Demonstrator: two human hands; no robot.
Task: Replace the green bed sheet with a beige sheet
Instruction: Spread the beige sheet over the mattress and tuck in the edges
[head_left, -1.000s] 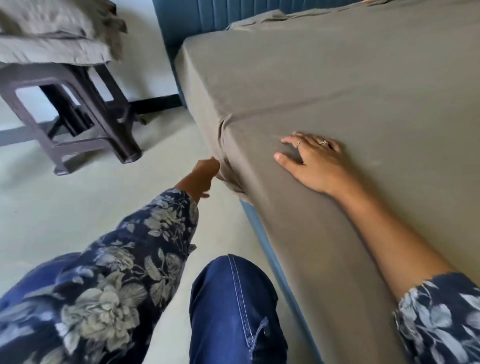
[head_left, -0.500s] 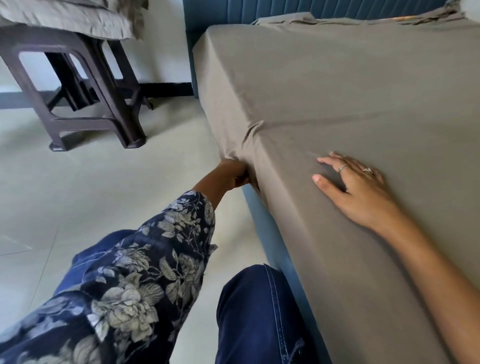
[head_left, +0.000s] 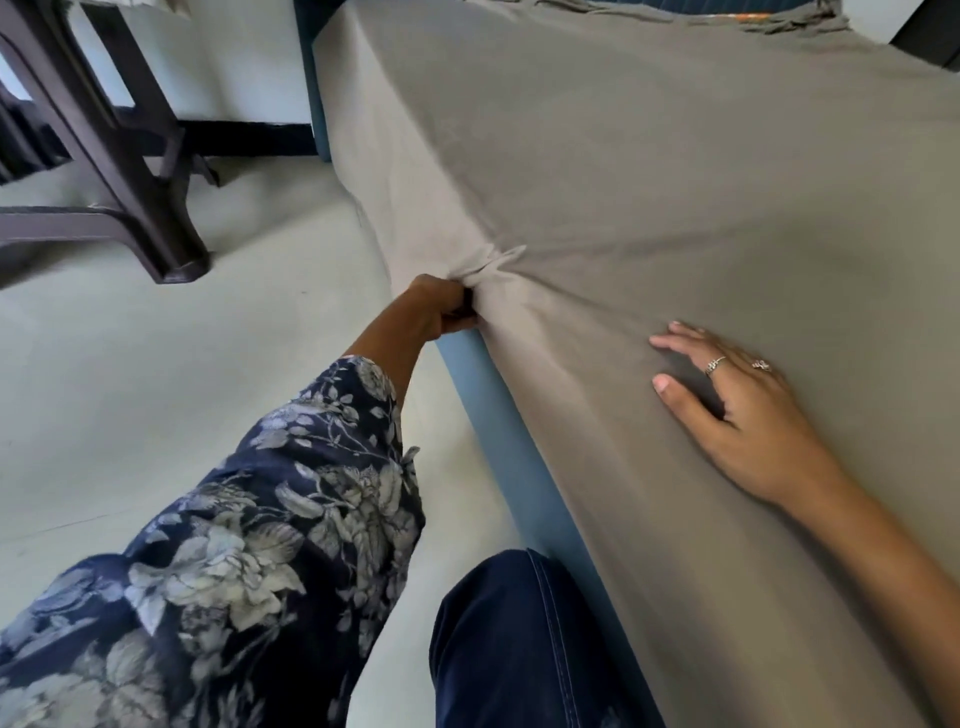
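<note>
The beige sheet (head_left: 649, 171) lies smooth and matte over the bed, its cloth bunched into creases at the near corner. My left hand (head_left: 441, 309) has its grip curled tight round that gathered fold, at the mattress edge above the blue bed frame (head_left: 519, 467). My right hand (head_left: 748, 410) lies flat, fingers spread, pressing the sheet. A dark plastic stool (head_left: 130, 156) stands on the pale floor (head_left: 156, 389)

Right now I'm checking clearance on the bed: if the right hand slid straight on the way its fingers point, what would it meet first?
Only the beige sheet itself: the right hand lies flat on it, fingers pointing toward the bunched corner fold that the left hand grips. Depth is unclear.
</note>
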